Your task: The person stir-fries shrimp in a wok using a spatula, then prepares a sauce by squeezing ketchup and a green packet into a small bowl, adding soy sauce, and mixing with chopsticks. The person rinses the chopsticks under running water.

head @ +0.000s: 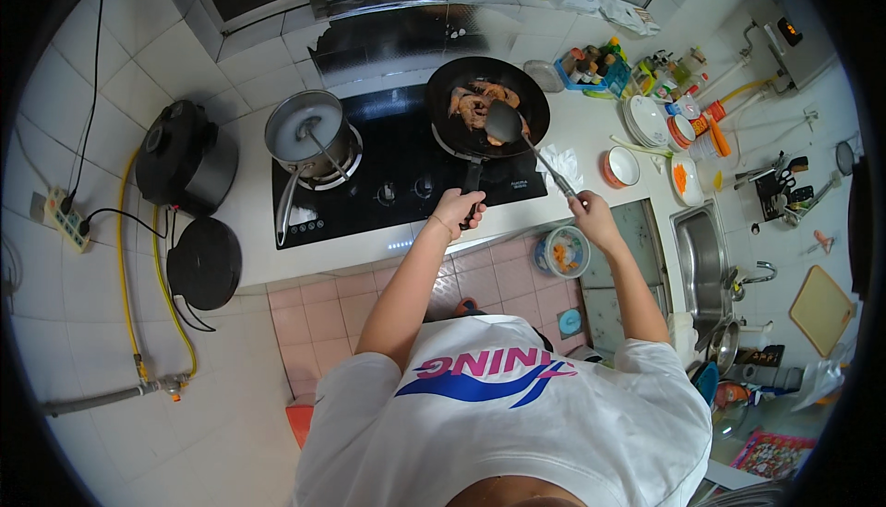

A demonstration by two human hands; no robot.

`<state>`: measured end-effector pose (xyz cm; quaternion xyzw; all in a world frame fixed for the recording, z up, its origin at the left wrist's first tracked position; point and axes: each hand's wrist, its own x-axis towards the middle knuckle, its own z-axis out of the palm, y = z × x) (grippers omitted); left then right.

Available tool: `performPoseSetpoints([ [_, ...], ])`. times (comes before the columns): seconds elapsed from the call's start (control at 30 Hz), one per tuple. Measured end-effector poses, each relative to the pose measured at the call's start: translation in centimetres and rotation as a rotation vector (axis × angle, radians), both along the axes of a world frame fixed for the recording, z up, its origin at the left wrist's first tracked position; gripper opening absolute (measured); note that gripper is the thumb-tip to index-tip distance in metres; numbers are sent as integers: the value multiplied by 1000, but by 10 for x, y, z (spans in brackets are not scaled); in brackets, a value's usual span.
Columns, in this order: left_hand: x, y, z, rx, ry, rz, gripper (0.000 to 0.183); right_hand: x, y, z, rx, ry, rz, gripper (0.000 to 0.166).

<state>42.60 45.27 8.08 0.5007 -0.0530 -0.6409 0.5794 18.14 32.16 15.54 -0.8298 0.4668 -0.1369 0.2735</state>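
Observation:
My left hand (458, 212) grips the black handle of a dark frying pan (443, 95), which stands on the right burner of a black glass gas stove (391, 137). Browned pieces of food, apparently shrimp or meat (474, 109), lie in the pan. With my right hand (594, 216) I hold a spatula (504, 121) by its long handle. Its dark blade rests over the food and covers part of it. On the left burner stands a steel saucepan (278, 139) of cloudy whitish liquid, with a metal ladle (320, 137) leaning in it.
A black electric cooker (208, 161) sits left of the stove. Right of it are crumpled tissue (564, 164), a small bowl (621, 166), stacked plates (644, 119), a plate with shredded orange food (686, 192) and a basket of bottles (580, 81). A sink (699, 244) and waste bucket (562, 252) are nearby.

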Motion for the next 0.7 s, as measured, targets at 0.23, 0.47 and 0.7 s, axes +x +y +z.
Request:
performPoseSetpoints([
  [0.23, -25, 5, -6, -41, -48, 43, 26, 0, -10, -1, 13, -169, -139, 33],
  [0.47, -3, -9, -15, -67, -33, 36, 28, 6, 0, 19, -88, -124, -124, 31],
  [0.7, -19, 20, 1, 29, -104, -18, 29, -1, -1, 22, -77, -85, -99, 31],
])
